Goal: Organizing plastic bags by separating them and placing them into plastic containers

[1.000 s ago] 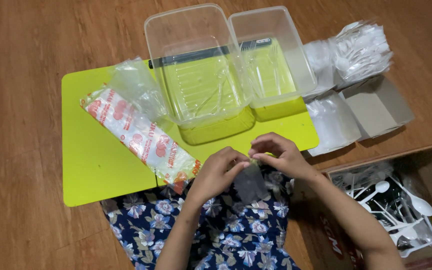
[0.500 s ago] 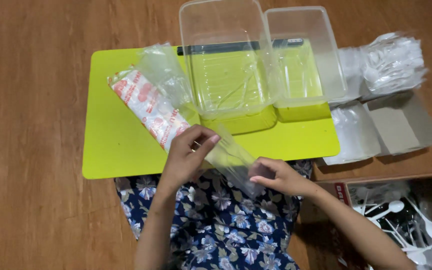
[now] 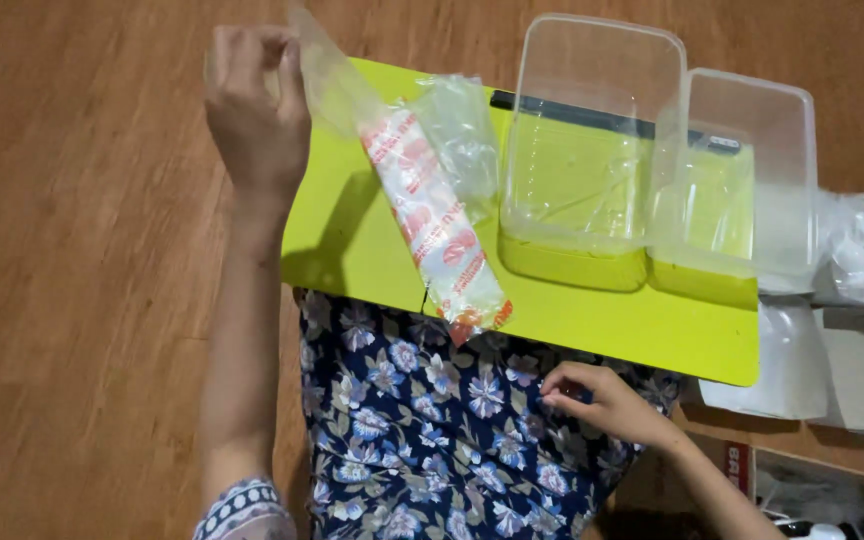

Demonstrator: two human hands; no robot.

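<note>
Pinching one clear bag (image 3: pixel 314 70), the left hand (image 3: pixel 252 110) lifts; right hand (image 3: pixel 597 398) curls empty (two tubs (image 3: pixel 592 130), right one's edge blurred).

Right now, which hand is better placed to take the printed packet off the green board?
Left, probably. The left hand holds a clear bag above the printed packet; the right hand rests over the floral lap, beyond the green board.

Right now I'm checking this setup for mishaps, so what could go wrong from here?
The left hand lifts a thin clear bag high by one edge; it may slip from that light grip. The printed bag pack overhangs the green board towards the lap, so a nudge could tip it off. The right hand rests low on the floral fabric, too far away to steady either.
</note>
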